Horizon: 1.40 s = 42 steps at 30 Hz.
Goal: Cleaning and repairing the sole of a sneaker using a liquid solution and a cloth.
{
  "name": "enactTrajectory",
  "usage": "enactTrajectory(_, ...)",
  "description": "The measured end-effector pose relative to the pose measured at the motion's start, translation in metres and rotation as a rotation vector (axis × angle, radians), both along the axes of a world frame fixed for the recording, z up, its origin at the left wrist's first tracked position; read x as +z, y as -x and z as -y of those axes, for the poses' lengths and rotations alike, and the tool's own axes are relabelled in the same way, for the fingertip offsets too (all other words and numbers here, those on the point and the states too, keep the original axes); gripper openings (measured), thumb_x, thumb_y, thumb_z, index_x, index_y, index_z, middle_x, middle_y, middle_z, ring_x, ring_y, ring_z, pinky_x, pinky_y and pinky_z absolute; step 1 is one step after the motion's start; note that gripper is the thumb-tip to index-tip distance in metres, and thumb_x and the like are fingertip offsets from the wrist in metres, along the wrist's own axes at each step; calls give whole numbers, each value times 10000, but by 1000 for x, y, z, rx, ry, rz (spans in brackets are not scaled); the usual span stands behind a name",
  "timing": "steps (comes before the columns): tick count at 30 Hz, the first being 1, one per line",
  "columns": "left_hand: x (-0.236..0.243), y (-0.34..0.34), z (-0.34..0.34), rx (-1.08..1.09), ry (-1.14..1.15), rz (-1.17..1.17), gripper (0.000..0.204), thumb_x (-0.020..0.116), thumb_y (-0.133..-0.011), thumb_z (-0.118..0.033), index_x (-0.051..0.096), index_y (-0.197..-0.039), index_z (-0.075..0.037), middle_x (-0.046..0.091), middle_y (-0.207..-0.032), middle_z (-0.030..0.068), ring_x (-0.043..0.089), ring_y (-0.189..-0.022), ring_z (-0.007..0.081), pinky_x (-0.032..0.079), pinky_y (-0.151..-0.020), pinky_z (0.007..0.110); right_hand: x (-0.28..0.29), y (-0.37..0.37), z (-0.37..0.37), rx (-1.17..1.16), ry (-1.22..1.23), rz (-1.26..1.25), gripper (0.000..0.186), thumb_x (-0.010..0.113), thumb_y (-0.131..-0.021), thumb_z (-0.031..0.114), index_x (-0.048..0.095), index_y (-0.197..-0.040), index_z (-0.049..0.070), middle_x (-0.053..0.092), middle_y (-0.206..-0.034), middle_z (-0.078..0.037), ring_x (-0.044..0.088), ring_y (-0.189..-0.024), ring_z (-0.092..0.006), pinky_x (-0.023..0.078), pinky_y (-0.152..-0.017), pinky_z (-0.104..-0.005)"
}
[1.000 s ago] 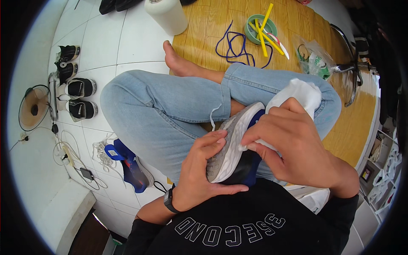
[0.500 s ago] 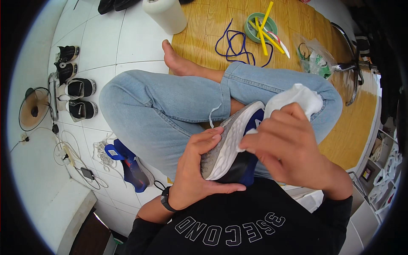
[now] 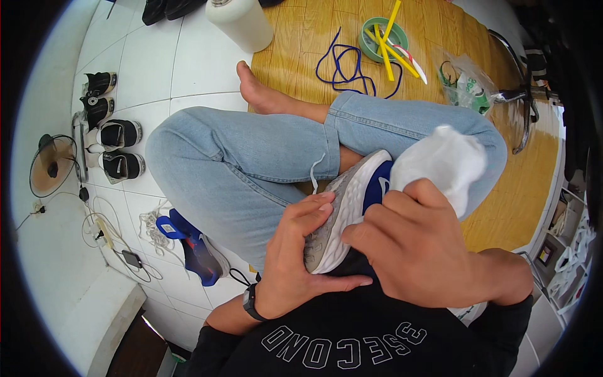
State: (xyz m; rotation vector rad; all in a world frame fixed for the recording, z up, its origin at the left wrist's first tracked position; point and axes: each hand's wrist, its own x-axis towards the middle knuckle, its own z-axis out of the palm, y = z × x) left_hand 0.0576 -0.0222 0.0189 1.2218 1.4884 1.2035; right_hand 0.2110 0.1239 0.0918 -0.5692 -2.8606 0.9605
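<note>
A running shoe with a grey knit part, a thick white sole and a blue and black side lies tilted across my lap. Around its heel end, my left hand grips it, fingers on the grey part and thumb along the near side. My right hand is closed on a white cloth, which bulges out past the knuckles. Its bent fingers press against the sole's edge and cover part of the dark side. A loose white lace trails from the shoe onto my jeans.
Left of my knee, a blue shoe lies beside white laces. Ahead are a blue lace, a green bowl with yellow sticks and a brush, a white bottle and a plastic bag. Cables run along the left wall.
My right hand has moved down and slightly left along the sole with the cloth, which now spreads wider. The left hand keeps its hold on the shoe.
</note>
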Motion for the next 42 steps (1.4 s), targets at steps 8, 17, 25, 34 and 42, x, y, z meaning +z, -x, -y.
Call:
enactTrajectory(8,-3,5,-2,16,15,-9,1022,1030,-529,-353,485,-1319,1,575,-1377,240,585,-1271,384,477,-1073,466,0,-2,-15,-75,64,-80,300,780,-669,12,680,-927,127,595,-764,-12,563,-699,-221,347,-697,-363)
enactTrajectory(17,-1,5,-4,17,-6,-24,1016,1028,-531,-342,491,-1320,7,577,-1363,246,584,-1266,395,475,-1072,462,-4,7,-2,-18,-55,-31,311,770,-641,35,686,-931,109,547,-744,-7,541,-702,-212,334,-683,-363)
enactTrajectory(25,1,4,-8,24,12,3,1022,1027,-533,-351,491,-1324,11,583,-1365,236,586,-1269,386,483,-1063,459,0,2,-5,-43,-65,-107,338,759,-613,54,712,-941,119,547,-753,-4,521,-685,-204,332,-703,-380)
enactTrajectory(34,4,1,-17,21,-27,-74,1015,1025,-529,-346,496,-1315,17,588,-1347,235,604,-1229,382,493,-1051,465,9,6,7,-8,-267,-45,309,706,-631,151,698,-938,114,556,-768,-6,516,-687,-198,332,-713,-382)
enactTrajectory(42,3,-1,-13,47,-16,-59,987,1025,-528,-341,505,-1289,10,589,-1343,241,605,-1221,395,496,-1045,467,9,3,-11,37,-53,-125,331,715,-625,146,688,-954,117,532,-749,5,517,-686,-185,337,-740,-374)
